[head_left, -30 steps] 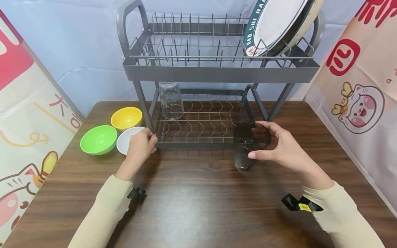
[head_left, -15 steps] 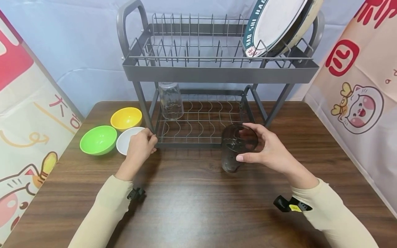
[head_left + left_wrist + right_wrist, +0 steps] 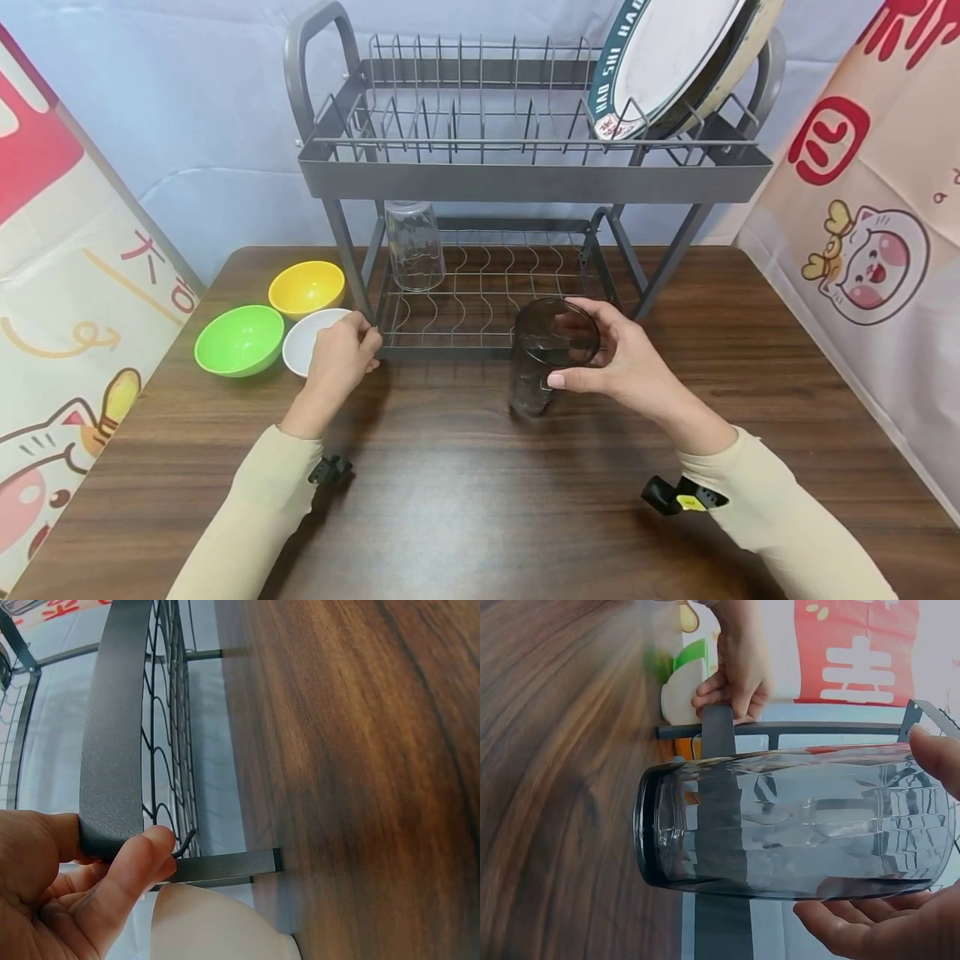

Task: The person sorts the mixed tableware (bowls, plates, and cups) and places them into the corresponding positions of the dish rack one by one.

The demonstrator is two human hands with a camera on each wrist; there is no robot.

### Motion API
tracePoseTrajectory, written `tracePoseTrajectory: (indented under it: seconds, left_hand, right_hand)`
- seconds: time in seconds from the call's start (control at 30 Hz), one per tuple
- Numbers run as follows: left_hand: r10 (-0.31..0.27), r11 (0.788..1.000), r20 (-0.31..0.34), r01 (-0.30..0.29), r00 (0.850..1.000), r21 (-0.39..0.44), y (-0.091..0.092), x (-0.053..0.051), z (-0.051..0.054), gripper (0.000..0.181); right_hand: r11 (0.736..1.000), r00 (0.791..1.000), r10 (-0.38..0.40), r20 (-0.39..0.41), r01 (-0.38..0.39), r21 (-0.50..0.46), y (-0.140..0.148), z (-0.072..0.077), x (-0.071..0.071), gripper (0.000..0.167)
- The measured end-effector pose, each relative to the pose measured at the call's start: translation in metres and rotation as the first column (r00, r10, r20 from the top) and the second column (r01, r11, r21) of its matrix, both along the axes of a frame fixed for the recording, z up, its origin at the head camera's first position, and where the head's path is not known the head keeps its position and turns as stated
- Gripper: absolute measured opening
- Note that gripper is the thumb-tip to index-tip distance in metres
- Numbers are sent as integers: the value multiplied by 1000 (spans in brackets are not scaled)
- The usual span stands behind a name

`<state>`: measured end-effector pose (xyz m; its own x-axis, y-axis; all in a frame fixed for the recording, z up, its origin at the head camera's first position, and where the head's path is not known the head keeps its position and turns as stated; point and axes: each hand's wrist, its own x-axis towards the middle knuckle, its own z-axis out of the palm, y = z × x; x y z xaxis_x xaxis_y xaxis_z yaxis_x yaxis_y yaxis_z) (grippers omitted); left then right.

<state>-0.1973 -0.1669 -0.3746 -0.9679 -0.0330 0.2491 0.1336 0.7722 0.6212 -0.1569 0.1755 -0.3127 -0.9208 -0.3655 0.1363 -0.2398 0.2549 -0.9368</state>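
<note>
My right hand (image 3: 626,362) grips a dark tinted drinking glass (image 3: 551,358) near its mouth, thumb in front and fingers behind. The glass is upright in front of the dish rack (image 3: 536,182); in the right wrist view its thick base (image 3: 656,829) is close to the table, and I cannot tell whether they touch. My left hand (image 3: 341,354) pinches the front left corner of the rack's lower tier; in the left wrist view its thumb and fingers close round the grey bar (image 3: 116,750). A clear glass (image 3: 415,247) stands upside down on the lower tier's left side.
White (image 3: 306,337), green (image 3: 240,342) and yellow (image 3: 307,289) bowls sit left of the rack, the white one beside my left hand. Plates (image 3: 667,58) lean at the right of the upper tier. Wooden table (image 3: 450,500) extends in front.
My right hand has carried the dark glass leftward along the front of the rack. The left hand stays in place on the rack's corner.
</note>
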Motion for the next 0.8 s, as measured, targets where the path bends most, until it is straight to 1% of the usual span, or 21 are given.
tracePoseTrajectory:
  seconds: [0.17, 0.4, 0.8]
  left_hand:
    - [-1, 1000, -4, 1, 1000, 1, 0, 0, 0, 12]
    - [3, 1000, 3, -3, 1000, 1, 0, 0, 1, 13]
    - [2, 1000, 1, -2, 1000, 2, 0, 1, 0, 12]
  right_hand:
    - [1000, 1000, 7, 15, -7, 18, -7, -3, -2, 85]
    - [1000, 1000, 25, 16, -25, -5, -15, -5, -4, 85]
    - [999, 999, 32, 5, -32, -2, -16, -5, -4, 86]
